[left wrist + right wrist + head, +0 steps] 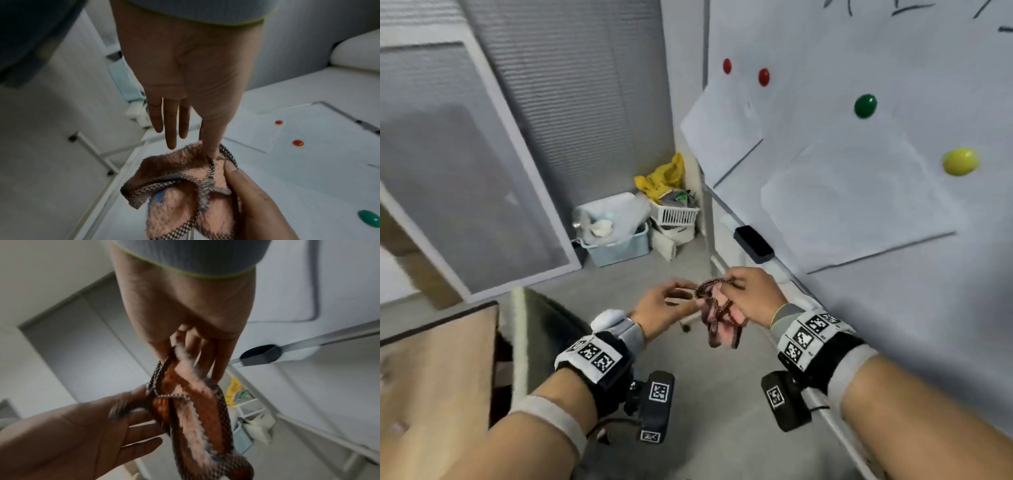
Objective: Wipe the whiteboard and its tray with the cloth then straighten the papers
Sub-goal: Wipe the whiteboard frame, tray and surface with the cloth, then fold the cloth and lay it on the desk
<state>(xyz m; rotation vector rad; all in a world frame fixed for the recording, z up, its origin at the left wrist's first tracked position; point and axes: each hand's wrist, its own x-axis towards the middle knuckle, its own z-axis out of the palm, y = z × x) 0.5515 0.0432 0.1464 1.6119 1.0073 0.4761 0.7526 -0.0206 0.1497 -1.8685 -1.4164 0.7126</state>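
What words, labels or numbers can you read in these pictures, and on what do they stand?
None can be read.
Whiteboard: dark pen strokes at the top edge, cut off.
Yellow bag: dark print, too blurred.
Wrist bands: black-and-white square codes, no letters.

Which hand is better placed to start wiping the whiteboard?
Right. The right hand already pinches the cloth and is nearer the whiteboard; the left hand only pinches the cloth's edge, farther from it.

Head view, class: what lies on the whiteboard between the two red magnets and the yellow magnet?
In the head view, a green magnet sits between the red magnets and the yellow magnet, pinning papers on the whiteboard.
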